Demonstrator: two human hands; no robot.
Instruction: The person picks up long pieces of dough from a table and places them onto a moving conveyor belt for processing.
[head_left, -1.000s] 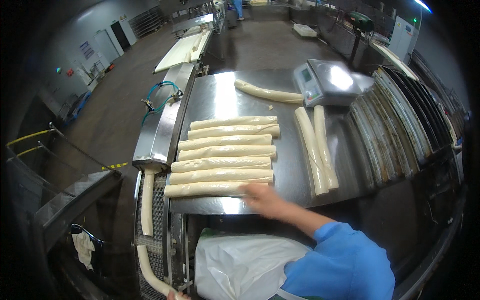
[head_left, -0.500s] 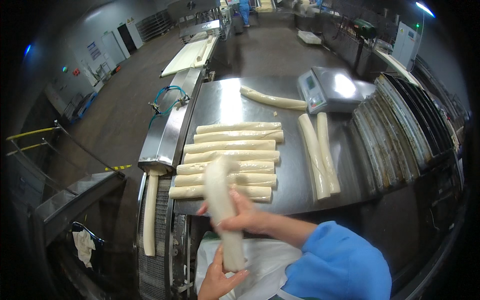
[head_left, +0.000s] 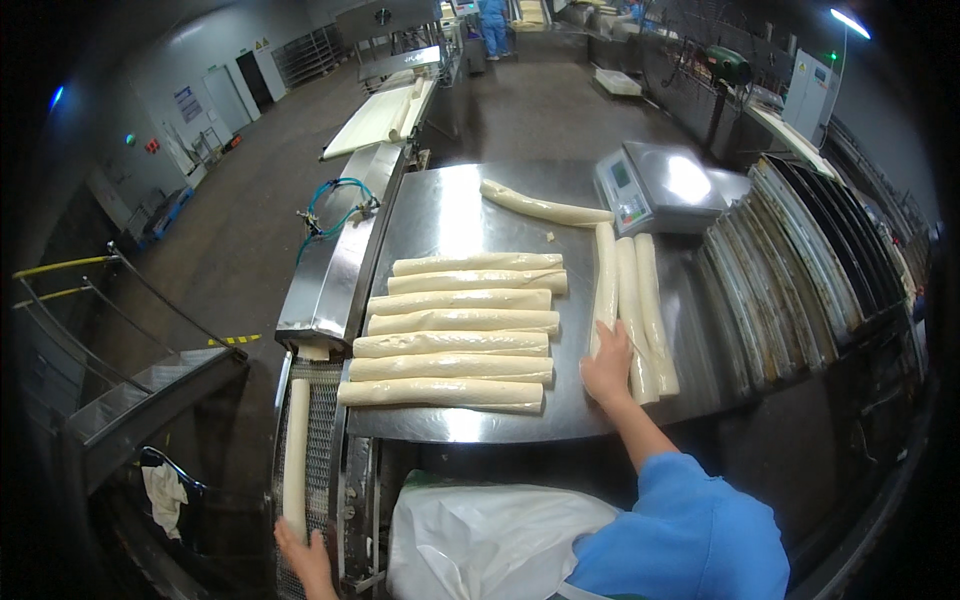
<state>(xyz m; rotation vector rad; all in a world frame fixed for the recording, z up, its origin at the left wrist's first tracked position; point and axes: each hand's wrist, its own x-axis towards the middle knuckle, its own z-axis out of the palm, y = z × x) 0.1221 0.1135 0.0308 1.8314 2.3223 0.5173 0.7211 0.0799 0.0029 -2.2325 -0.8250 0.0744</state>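
My right hand (head_left: 608, 370) grips the near end of a long pale dough roll (head_left: 606, 275) on the steel table, its fingers curled over it. Two similar dough rolls (head_left: 628, 290) lie just right of it, lengthwise. My left hand (head_left: 305, 560), fingers apart, is at the near end of another dough roll (head_left: 297, 450) on the mesh conveyor belt (head_left: 322, 430); whether it touches the roll is hard to tell. Between my hands, several dough rolls (head_left: 450, 345) lie crosswise in a stacked row on the table.
The steel table (head_left: 420, 225) holds a bent dough roll (head_left: 540, 205) at its far side and a weighing scale (head_left: 650, 190). Metal trays (head_left: 780, 270) stand packed at the right. A steel chute (head_left: 335, 270) covers the belt's far part; steps with a railing (head_left: 150, 370) stand left.
The dough roll that both hands held over the table's front edge now lies left of the two right-hand rolls. My left hand has moved to the conveyor, where the roll has come further out.
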